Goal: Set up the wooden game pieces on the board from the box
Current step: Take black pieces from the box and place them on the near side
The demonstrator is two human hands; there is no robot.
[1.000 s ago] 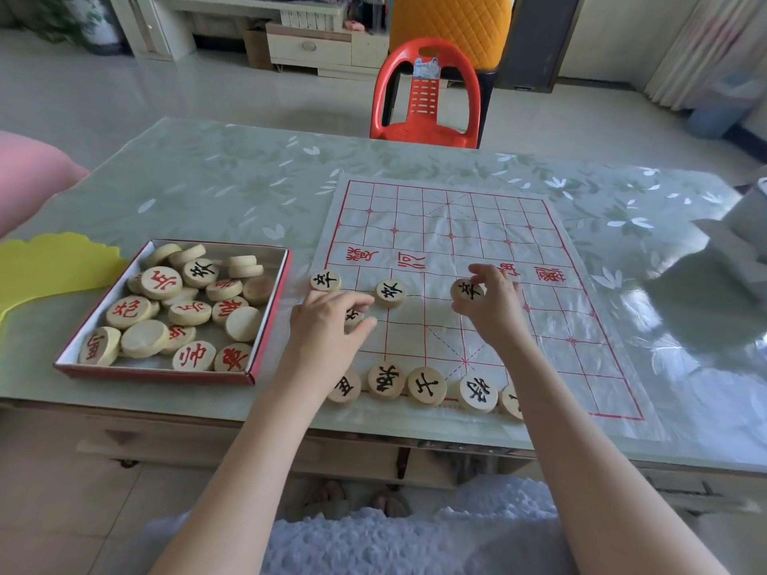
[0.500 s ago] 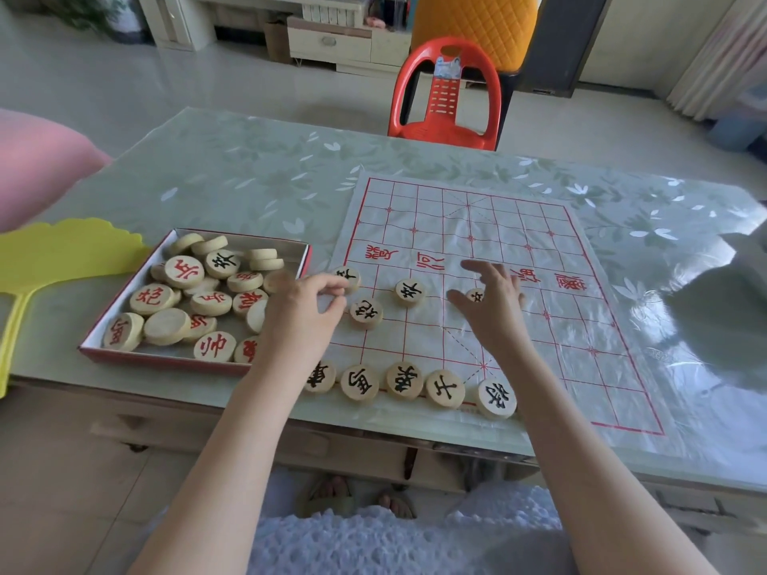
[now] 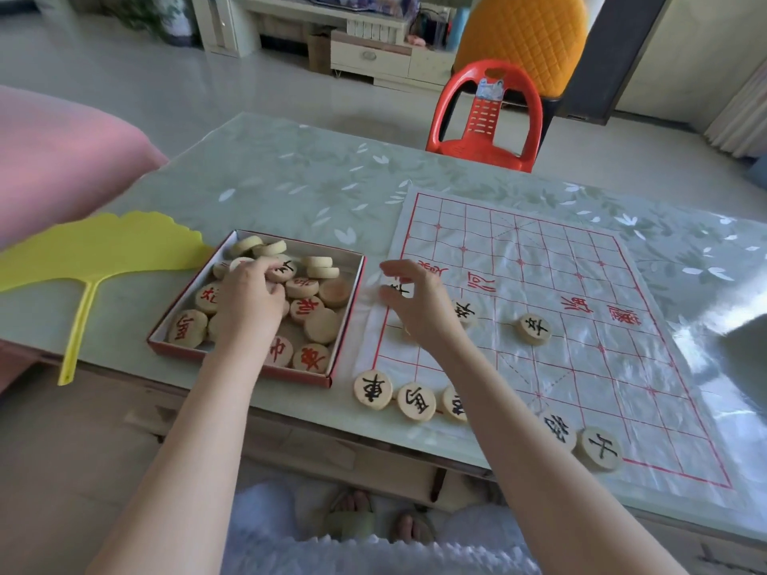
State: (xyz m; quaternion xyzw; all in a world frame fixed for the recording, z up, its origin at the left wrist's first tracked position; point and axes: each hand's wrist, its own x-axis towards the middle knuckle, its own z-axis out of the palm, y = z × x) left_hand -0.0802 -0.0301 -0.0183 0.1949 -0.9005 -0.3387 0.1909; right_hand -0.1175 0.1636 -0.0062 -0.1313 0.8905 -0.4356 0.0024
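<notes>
A shallow red-edged box holds several round wooden pieces, most with red characters. My left hand is inside the box, its fingertips curled over a black-lettered piece; a firm grip is not clear. The white paper board with red grid lines lies to the right. My right hand hovers open over the board's left edge, partly covering a black piece. Black-lettered pieces line the board's near edge, and one stands alone mid-board.
A yellow leaf-shaped fan lies left of the box. A red plastic chair stands beyond the table's far edge. A pink cushion is at far left. The table's near edge runs just below the bottom row of pieces.
My left hand has moved left from the board into the box. My right hand has let go of a piece mid-board and shifted left to the board's left edge. The view has turned left.
</notes>
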